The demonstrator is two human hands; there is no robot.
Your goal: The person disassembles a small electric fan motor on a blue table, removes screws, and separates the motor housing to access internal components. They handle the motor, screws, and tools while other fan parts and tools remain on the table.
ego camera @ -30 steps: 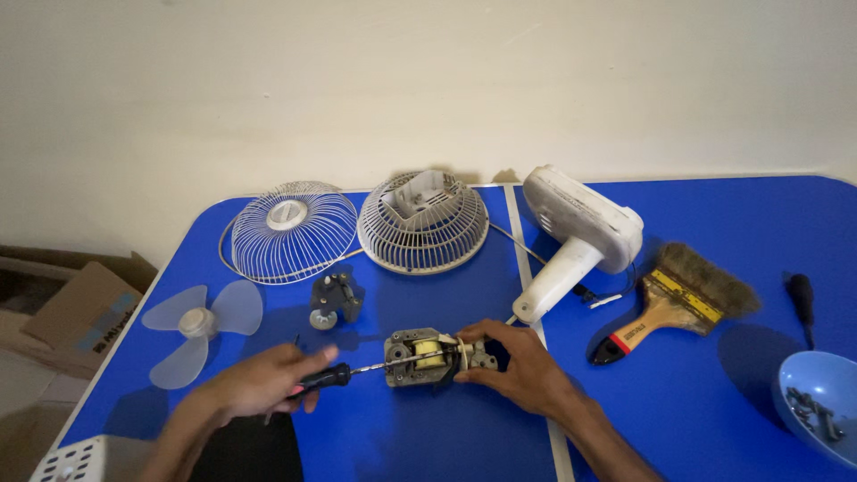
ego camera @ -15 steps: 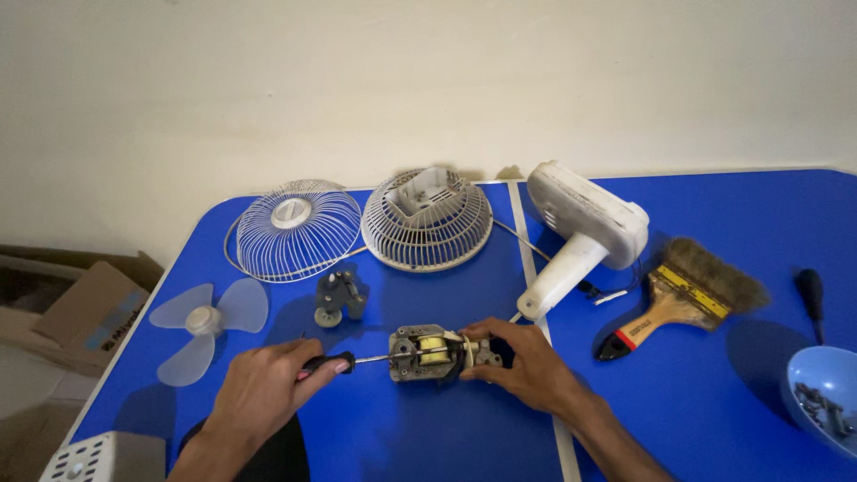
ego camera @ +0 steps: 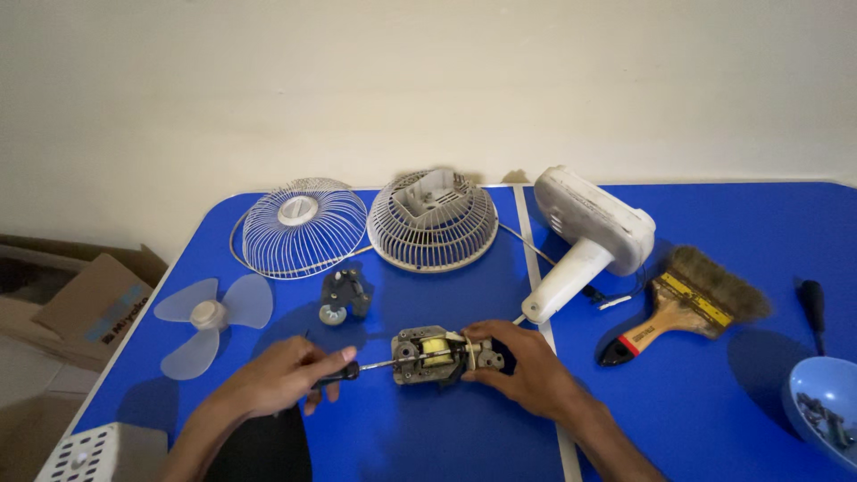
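Observation:
A small fan motor [ego camera: 432, 354] with a yellow coil lies on the blue table [ego camera: 714, 411] near the front. My right hand [ego camera: 522, 368] grips its right end and holds it steady. My left hand [ego camera: 284, 378] is closed around the dark handle of a screwdriver [ego camera: 361, 369], whose thin shaft runs right into the motor's left side.
Behind the motor lie a small black part [ego camera: 342, 295], a front fan grille [ego camera: 302, 226], a rear grille [ego camera: 433, 220], a white fan housing with stand [ego camera: 585, 236] and a translucent blade [ego camera: 207, 319]. A paintbrush [ego camera: 692, 303], another screwdriver [ego camera: 813, 303] and a blue bowl [ego camera: 821, 406] sit right. A white perforated box [ego camera: 89, 453] stands front left.
The view has shifted slightly. My left hand has drawn in toward the motor with the screwdriver; my right hand keeps its hold on the motor.

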